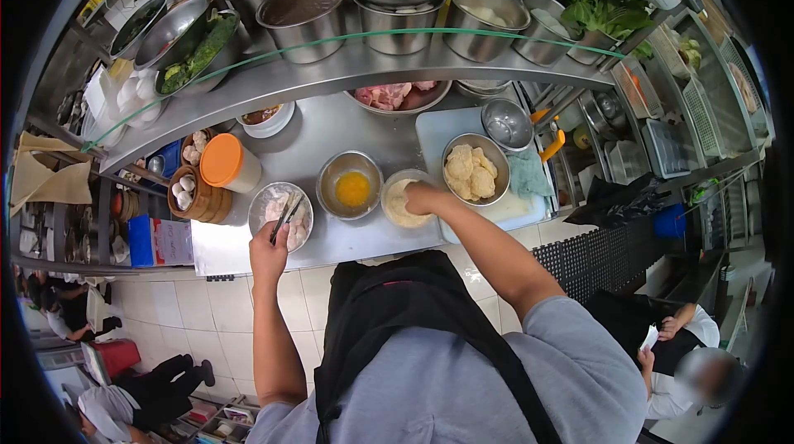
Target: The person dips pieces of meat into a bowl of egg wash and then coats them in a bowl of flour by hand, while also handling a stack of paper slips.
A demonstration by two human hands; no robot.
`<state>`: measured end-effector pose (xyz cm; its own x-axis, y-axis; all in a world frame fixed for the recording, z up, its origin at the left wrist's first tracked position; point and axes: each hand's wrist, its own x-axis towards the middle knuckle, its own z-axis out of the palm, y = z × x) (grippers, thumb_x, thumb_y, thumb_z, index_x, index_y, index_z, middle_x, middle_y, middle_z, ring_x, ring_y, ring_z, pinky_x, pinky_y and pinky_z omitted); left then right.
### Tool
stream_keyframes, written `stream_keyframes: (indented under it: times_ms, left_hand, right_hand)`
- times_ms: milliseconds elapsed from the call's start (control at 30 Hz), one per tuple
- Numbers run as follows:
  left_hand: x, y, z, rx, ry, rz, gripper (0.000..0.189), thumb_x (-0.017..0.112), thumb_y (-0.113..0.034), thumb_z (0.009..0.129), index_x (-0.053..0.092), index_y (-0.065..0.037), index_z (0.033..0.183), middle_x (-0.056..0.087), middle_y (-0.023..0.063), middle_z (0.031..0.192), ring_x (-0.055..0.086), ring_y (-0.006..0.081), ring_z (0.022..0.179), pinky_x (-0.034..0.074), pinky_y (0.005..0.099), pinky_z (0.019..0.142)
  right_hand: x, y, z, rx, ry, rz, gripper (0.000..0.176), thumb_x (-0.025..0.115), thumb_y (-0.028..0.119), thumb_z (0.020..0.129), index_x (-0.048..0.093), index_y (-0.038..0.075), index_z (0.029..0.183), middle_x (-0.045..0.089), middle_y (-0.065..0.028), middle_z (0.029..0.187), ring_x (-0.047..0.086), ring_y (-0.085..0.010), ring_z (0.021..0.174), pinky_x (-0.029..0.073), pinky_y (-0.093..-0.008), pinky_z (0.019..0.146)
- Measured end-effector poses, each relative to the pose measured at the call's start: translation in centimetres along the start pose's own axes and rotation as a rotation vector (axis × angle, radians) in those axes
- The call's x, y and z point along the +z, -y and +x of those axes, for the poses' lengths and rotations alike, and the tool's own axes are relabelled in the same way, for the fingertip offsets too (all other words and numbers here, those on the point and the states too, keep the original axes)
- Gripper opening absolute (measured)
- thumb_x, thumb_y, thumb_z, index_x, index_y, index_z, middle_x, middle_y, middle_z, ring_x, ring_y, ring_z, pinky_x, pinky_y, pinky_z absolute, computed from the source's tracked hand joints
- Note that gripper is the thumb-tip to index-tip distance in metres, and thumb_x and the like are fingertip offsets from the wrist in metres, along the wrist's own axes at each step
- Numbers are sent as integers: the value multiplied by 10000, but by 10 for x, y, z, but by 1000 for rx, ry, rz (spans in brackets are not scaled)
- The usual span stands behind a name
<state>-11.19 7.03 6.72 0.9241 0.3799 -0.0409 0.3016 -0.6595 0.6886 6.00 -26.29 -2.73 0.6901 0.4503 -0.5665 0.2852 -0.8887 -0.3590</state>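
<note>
Dark slim tongs (285,217) slant, closed, across a shallow steel bowl (253,211) of pale raw pieces near the front edge of the counter (331,126). Further right stands a small round bowl (386,194) of cream-coloured batter, upright.

Steel tabletop (314,134), middle of frame. Front row, left to right: bowl of pale raw pieces (281,217), egg bowl (351,185), flour bowl (403,200), all close together. Right end: white cutting board (438,134) carrying a bowl of coated pieces (473,169), an empty steel bowl (506,123) behind it and a teal cloth (525,173) just beside. Left: orange-lidded tub (227,163), stacked wooden bowls (194,193) (holding small white balls). Back edge: white bowl (266,120), dish of raw meat (397,97).
</note>
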Motion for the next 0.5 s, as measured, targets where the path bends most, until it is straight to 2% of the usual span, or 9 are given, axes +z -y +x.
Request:
stream_keyframes:
  times_ms: [100,267,400,500]
  left_hand:
    - [6,-1,1,55,-10,8,275,654,-259,939,701,-5,1032,685,197,804,648,309,685,496,367,668]
    - [9,-8,-2,30,28,-35,271,649,-252,939,702,0,1022,683,207,807,651,311,698,496,375,676]
    - [1,-12,2,97,-29,-22,264,642,-248,940,698,0,1012,676,193,787,648,303,682,492,376,658]
    - [-6,-14,2,82,-46,9,266,638,-254,943,696,-2,1007,658,181,748,627,292,644,486,373,632]
  right_hand:
    - [32,-7,18,-7,2,40,327,581,146,786,699,-63,1007,681,-289,1064,668,-402,1020,525,-452,894]
    - [50,-12,32,-39,22,35,321,567,140,809,701,-48,1031,683,-279,1071,665,-399,1035,519,-450,914]
    - [44,-13,31,-139,-22,-57,321,545,120,830,691,-39,1068,679,-275,1091,664,-397,1040,517,-450,918]
    - [53,-6,30,-103,-105,39,332,556,122,830,676,-30,1100,665,-278,1131,655,-390,1070,512,-452,930]
